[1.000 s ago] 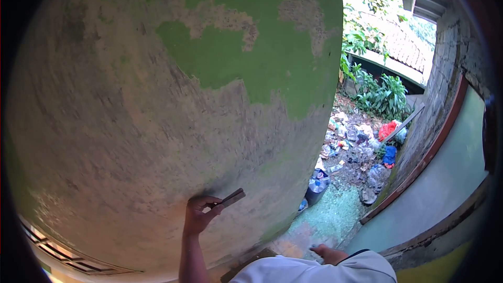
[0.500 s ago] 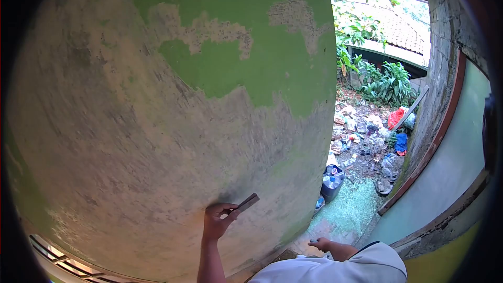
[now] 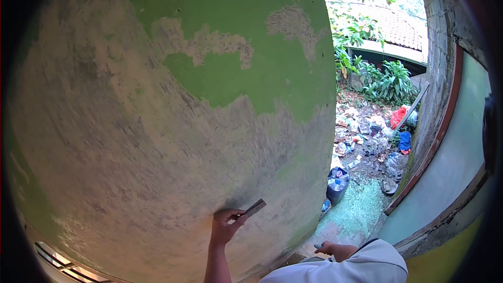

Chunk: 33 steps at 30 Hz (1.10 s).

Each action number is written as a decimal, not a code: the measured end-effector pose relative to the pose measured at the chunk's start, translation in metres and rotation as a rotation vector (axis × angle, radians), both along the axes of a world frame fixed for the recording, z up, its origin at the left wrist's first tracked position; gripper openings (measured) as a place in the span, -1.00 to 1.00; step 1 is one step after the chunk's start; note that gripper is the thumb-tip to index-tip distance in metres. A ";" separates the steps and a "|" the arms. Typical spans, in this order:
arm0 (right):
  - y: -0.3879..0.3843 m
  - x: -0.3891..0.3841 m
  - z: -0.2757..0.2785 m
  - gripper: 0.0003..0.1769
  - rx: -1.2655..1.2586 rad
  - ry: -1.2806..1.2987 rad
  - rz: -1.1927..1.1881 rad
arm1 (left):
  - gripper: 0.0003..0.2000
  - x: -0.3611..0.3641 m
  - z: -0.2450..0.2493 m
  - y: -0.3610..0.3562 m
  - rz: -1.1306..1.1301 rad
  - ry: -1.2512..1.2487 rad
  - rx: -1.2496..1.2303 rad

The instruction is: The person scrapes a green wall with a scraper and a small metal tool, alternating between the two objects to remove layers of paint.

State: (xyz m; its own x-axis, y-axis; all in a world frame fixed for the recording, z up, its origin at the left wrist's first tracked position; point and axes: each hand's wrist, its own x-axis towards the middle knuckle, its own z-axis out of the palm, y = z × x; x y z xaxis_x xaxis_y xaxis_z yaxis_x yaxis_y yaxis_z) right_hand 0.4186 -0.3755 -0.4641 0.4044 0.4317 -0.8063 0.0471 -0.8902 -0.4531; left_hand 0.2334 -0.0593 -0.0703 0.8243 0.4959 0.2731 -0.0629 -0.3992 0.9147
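My left hand (image 3: pixel 226 226) is closed around one end of a flat, narrow scraper (image 3: pixel 255 208), thumb on the near side and fingers behind it. The scraper slants up to the right, close against the wall (image 3: pixel 173 178), whose lower part is a rough, patchy grey-beige under peeling green paint. Lower right, near my white shirt, my right hand (image 3: pixel 329 249) is closed on a small greyish thing with a rounded end (image 3: pixel 318 246); the rest of it is hidden by the fingers, and I cannot tell its kind.
Past the wall's right edge stands a dark bin (image 3: pixel 338 184) full of plastic bottles, on a pale green floor (image 3: pixel 361 204). Litter (image 3: pixel 367 131) covers the ground beyond, with plants (image 3: pixel 393 81) behind. A red-brown framed panel (image 3: pixel 445 162) borders the right side.
The view has tilted a little, so the wall sits lower. My left hand with the scraper has shifted slightly right along the wall. My right hand keeps its closed grip.
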 end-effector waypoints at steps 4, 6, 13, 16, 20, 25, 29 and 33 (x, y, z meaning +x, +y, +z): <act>-0.020 -0.006 -0.015 -0.34 -0.061 -0.034 -0.025 | -0.83 0.001 -0.004 0.002 -0.002 -0.019 0.014; -0.026 -0.004 -0.024 -0.34 -0.073 -0.030 0.026 | -0.83 0.001 -0.005 0.002 -0.005 -0.028 0.029; -0.005 0.017 0.022 -0.51 0.175 -0.123 -0.144 | -0.83 0.000 -0.008 0.000 0.039 -0.016 -0.024; 0.017 0.043 0.076 -0.68 0.496 -0.057 -0.518 | -0.84 0.002 -0.009 -0.001 0.043 -0.010 -0.020; 0.039 0.107 0.176 -0.84 0.910 0.001 -0.799 | -0.84 0.002 -0.011 -0.002 0.063 -0.015 -0.038; 0.034 0.181 0.324 -0.75 1.518 -0.059 -0.898 | -0.83 0.003 -0.010 -0.005 0.091 -0.022 -0.072; 0.021 0.190 0.462 -0.69 2.054 -0.092 -0.701 | -0.82 0.006 -0.009 -0.007 0.113 -0.029 -0.077; 0.008 0.202 0.561 -0.72 2.428 -0.076 -0.477 | -0.82 0.008 -0.009 -0.007 0.143 0.002 -0.071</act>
State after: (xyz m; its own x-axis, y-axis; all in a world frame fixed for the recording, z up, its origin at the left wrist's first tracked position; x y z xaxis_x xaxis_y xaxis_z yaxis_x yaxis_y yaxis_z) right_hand 0.6203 -0.3678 0.0969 0.6927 0.0715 0.7177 0.1471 0.9601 -0.2376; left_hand 0.2409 -0.0664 -0.0793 0.7442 0.6265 0.2316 -0.0082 -0.3382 0.9410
